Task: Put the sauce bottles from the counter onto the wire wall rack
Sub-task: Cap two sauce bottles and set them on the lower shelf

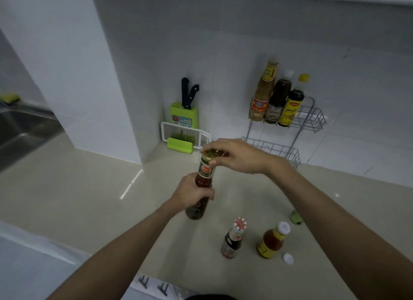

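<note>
Left hand (192, 193) wrapped round the middle of a red sauce bottle (202, 183), held above the counter (89, 188). Right hand (237, 155) closed over the bottle's gold cap (209, 154), fingers curled on its rim. Bottle tilted slightly, neck toward the wall.

On the counter, near the person: a dark bottle with a red-and-white cap (233, 239), and just beside it, to its right, a yellow-labelled bottle with a white cap (271, 242). A small white cap (288, 258) lies loose near that one. A green object (296, 217) further back, too blurred to tell.

Wire wall rack (310, 118) behind the right hand: three bottles (276, 103) stand together at the left of the upper shelf. Lower shelf (277, 149) partly hidden by the wrist.

Corner: green knife block (184, 115), white grater (185, 135). Far left, sink (24, 130).
</note>
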### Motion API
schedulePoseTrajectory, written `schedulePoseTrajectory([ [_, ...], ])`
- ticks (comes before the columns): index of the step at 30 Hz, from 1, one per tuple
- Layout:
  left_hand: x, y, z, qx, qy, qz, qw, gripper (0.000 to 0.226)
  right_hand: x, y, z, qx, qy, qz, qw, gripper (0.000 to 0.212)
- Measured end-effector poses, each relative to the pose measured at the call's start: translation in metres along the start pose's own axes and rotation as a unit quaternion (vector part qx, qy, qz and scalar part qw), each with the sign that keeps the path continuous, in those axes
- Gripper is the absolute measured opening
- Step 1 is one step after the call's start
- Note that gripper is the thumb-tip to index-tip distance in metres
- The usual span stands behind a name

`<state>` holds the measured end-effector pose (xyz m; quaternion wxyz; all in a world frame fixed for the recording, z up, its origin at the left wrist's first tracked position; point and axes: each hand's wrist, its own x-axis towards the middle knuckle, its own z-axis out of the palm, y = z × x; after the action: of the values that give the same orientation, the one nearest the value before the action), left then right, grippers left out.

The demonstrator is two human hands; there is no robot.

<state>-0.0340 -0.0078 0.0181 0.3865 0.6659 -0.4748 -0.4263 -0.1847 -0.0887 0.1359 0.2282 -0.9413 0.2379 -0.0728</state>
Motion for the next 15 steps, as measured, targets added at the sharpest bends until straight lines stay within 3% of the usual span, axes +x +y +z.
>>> schedulePoseTrajectory([
  [3,0.010,0.036,-0.016,-0.018,-0.141,0.050,0.989,0.022,0.005,-0.002,-0.047,0.033,-0.049,-0.003,0.998,0.039],
  [5,0.013,0.052,-0.020,-0.026,-0.190,0.082,0.978,0.023,0.007,-0.003,-0.068,0.061,-0.090,-0.006,0.994,0.042],
  [9,0.017,0.064,-0.017,-0.024,-0.194,0.104,0.975,0.022,0.008,-0.001,-0.082,0.057,-0.095,0.004,0.994,0.040],
  [12,0.021,0.060,-0.010,-0.028,-0.156,0.088,0.984,0.021,0.005,0.004,-0.078,-0.028,-0.037,0.023,0.999,0.040],
  [15,0.023,0.060,-0.007,-0.022,-0.157,0.085,0.984,0.022,0.000,0.006,-0.067,-0.114,-0.030,0.014,0.993,0.037],
])
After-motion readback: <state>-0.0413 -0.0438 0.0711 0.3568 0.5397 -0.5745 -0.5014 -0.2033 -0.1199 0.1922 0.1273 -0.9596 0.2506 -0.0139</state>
